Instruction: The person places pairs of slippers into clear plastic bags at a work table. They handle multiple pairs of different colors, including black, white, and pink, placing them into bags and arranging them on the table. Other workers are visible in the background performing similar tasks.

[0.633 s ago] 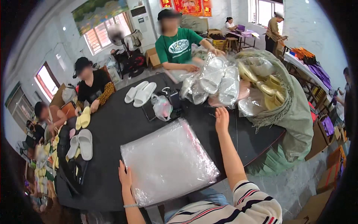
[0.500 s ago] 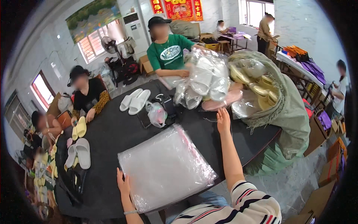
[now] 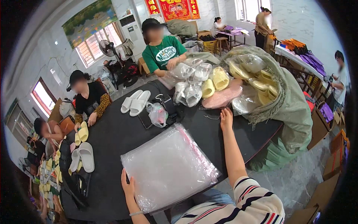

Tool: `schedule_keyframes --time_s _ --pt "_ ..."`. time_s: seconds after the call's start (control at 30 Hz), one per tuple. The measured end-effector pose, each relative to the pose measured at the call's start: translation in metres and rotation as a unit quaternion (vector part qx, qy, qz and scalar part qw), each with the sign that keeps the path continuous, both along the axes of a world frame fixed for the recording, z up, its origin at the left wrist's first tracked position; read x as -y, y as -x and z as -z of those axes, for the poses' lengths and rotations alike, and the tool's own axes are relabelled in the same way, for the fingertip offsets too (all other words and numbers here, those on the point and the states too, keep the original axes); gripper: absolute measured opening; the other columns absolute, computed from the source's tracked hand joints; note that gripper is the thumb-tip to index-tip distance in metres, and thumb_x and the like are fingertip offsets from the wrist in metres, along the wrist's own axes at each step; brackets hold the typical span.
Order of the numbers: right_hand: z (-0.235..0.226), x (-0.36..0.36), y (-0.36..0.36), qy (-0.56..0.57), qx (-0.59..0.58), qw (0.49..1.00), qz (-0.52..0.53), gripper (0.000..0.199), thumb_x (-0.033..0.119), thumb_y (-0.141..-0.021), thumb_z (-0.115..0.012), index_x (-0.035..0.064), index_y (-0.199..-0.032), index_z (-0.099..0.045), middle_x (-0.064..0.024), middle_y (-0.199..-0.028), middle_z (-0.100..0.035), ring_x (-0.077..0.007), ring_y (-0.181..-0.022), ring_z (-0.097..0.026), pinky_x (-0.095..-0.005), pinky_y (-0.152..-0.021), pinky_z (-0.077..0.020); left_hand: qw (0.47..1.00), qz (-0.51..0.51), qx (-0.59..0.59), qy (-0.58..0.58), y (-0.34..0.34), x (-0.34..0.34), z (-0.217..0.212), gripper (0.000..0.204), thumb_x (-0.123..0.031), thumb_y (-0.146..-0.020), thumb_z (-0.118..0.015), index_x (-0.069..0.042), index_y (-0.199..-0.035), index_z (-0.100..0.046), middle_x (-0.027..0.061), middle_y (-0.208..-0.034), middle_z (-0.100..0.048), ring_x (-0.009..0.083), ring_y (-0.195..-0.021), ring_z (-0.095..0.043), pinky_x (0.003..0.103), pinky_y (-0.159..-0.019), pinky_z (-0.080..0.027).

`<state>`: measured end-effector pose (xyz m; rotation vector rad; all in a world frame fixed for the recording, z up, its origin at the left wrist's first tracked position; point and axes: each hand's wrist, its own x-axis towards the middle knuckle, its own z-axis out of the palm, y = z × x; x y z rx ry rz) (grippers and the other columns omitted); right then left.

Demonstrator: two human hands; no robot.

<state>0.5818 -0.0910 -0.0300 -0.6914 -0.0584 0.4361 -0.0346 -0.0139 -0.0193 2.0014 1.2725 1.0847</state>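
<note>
A stack of clear plastic bags with a pinkish strip along one side lies flat on the table in front of me. My left hand rests against the stack's left edge, fingers stretched out and nothing gripped. My right hand is open on the far side of the table, fingers slightly bent, just short of a bagged pink slipper. Beyond it lie bagged yellow slippers and bagged white slippers. More bagged yellow slippers fill the mouth of a large green woven sack.
Across the black table, a co-worker in a green shirt handles bagged slippers. Another in black touches yellow slippers. White slippers, a small plastic bag and grey slippers also lie here.
The co-worker in green has set down or moved back the lifted white bagged slippers, uncovering yellow ones. My right hand's fingers are more bent; my left hand stays by the bag stack.
</note>
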Motion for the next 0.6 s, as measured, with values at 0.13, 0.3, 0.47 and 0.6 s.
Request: schedule_keyframes --time_s 0.13,0.3,0.47,0.6 --pt "0.005 0.007 -0.004 0.024 0.083 0.996 -0.029 0.043 0.015 -0.090 -0.060 0.0083 -0.131 -0.051 -0.0072 -0.128 -0.051 -0.0189 -0.122 -0.044 -0.0336 -0.103 -0.0311 0.999 0.001 -0.036 -0.009 0.002 0.001 -0.001 0.042 -0.009 -0.086 -0.062 -0.005 -0.127 -0.057 0.0173 -0.144 -0.042 0.0310 -0.132 -0.040 0.040 -0.110 -0.028" --pt "-0.009 -0.003 0.001 0.134 0.237 0.962 -0.003 0.055 0.016 -0.087 -0.065 0.0087 -0.139 -0.048 -0.0078 -0.139 -0.043 -0.0192 -0.127 -0.039 -0.0305 -0.106 -0.0289 0.999 -0.004 -0.047 -0.006 0.006 -0.002 0.008 0.032 -0.008 -0.086 -0.061 -0.007 -0.118 -0.064 0.0180 -0.141 -0.046 0.0318 -0.128 -0.044 0.041 -0.110 -0.028" --pt "-0.010 0.007 -0.009 0.254 0.357 0.898 0.027 0.051 0.019 -0.085 -0.066 0.0087 -0.134 -0.053 -0.0155 -0.152 -0.025 -0.0270 -0.138 -0.029 -0.0337 -0.109 -0.0286 0.998 -0.016 -0.068 -0.003 0.002 -0.002 0.006 0.031 -0.010 -0.086 -0.062 -0.008 -0.117 -0.065 0.0177 -0.140 -0.047 0.0312 -0.128 -0.044 0.042 -0.111 -0.027" --pt "-0.009 0.005 -0.003 0.333 0.375 0.864 0.033 0.044 0.020 -0.085 -0.066 0.0127 -0.128 -0.059 -0.0174 -0.149 -0.030 -0.0310 -0.136 -0.032 -0.0360 -0.109 -0.0292 0.998 -0.023 -0.064 0.005 0.003 -0.002 0.007 0.031 -0.011 -0.087 -0.061 -0.009 -0.117 -0.066 0.0174 -0.139 -0.047 0.0310 -0.128 -0.044 0.043 -0.112 -0.025"
